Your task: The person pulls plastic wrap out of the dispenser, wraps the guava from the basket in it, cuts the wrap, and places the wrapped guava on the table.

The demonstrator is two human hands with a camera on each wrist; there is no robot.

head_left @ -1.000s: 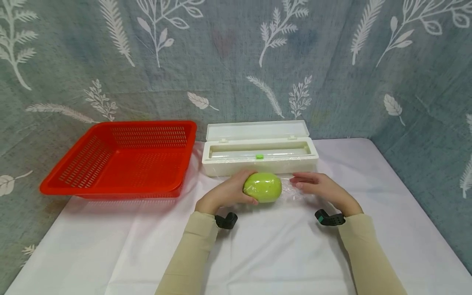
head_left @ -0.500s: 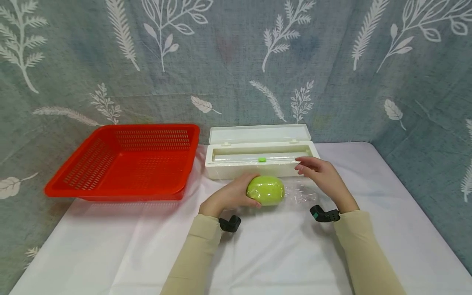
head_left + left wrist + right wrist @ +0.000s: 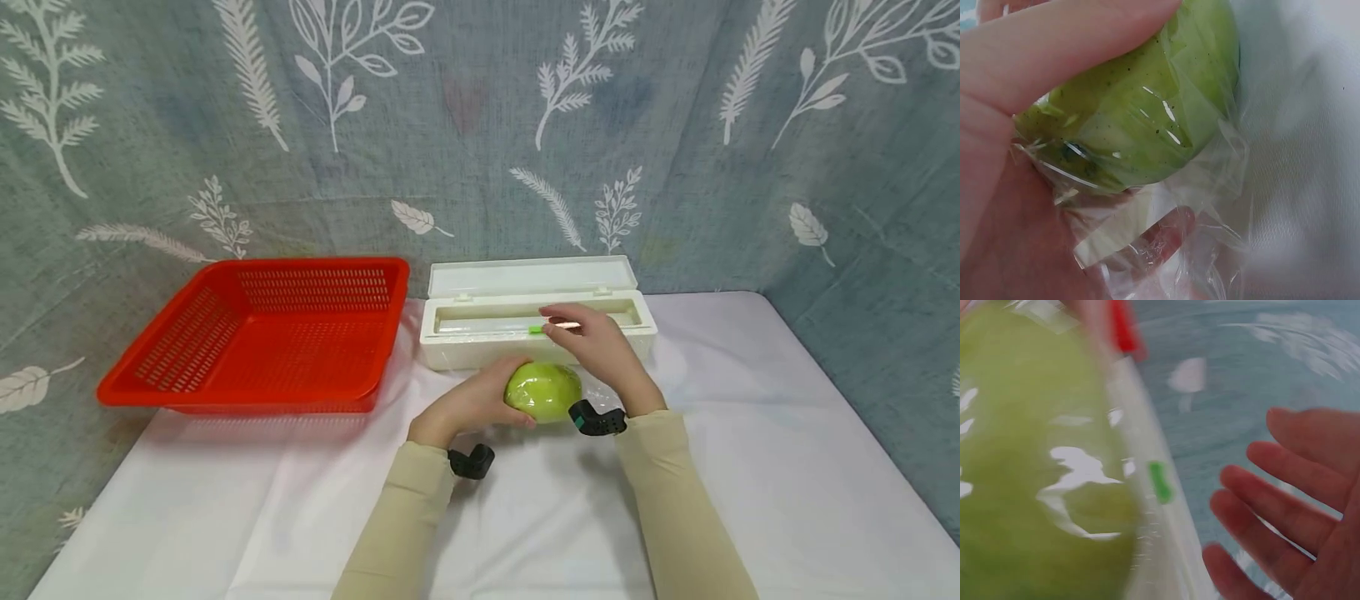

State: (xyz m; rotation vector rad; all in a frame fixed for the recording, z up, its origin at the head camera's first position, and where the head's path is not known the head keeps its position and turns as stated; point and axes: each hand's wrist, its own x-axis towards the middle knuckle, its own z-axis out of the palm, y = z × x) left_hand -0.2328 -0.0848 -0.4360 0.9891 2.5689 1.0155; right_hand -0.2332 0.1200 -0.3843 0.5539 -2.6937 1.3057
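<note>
My left hand (image 3: 471, 404) grips a smooth, rounded green fruit (image 3: 545, 392) from its left side. Clear plastic wrap (image 3: 1210, 187) covers the fruit and bunches in loose folds under it in the left wrist view. Behind it stands a white cling film dispenser box (image 3: 457, 354), lid raised, with a film roll visible inside. My right hand (image 3: 600, 346) reaches over the box's front edge, its fingertips beside the small green slider (image 3: 535, 330). Spread, relaxed fingers (image 3: 1266, 512) hold nothing in the right wrist view. Whether they touch the slider I cannot tell.
A red plastic basket (image 3: 367, 367) with slotted walls stands left of the box. White cloth (image 3: 300, 500) covers the table. A grey-green curtain (image 3: 465, 150) with white leaf prints hangs directly behind the box and basket.
My right hand has lifted off the plastic wrap at the fruit's right and moved up and left to the green slider. My left hand has kept its grip on the fruit.
</note>
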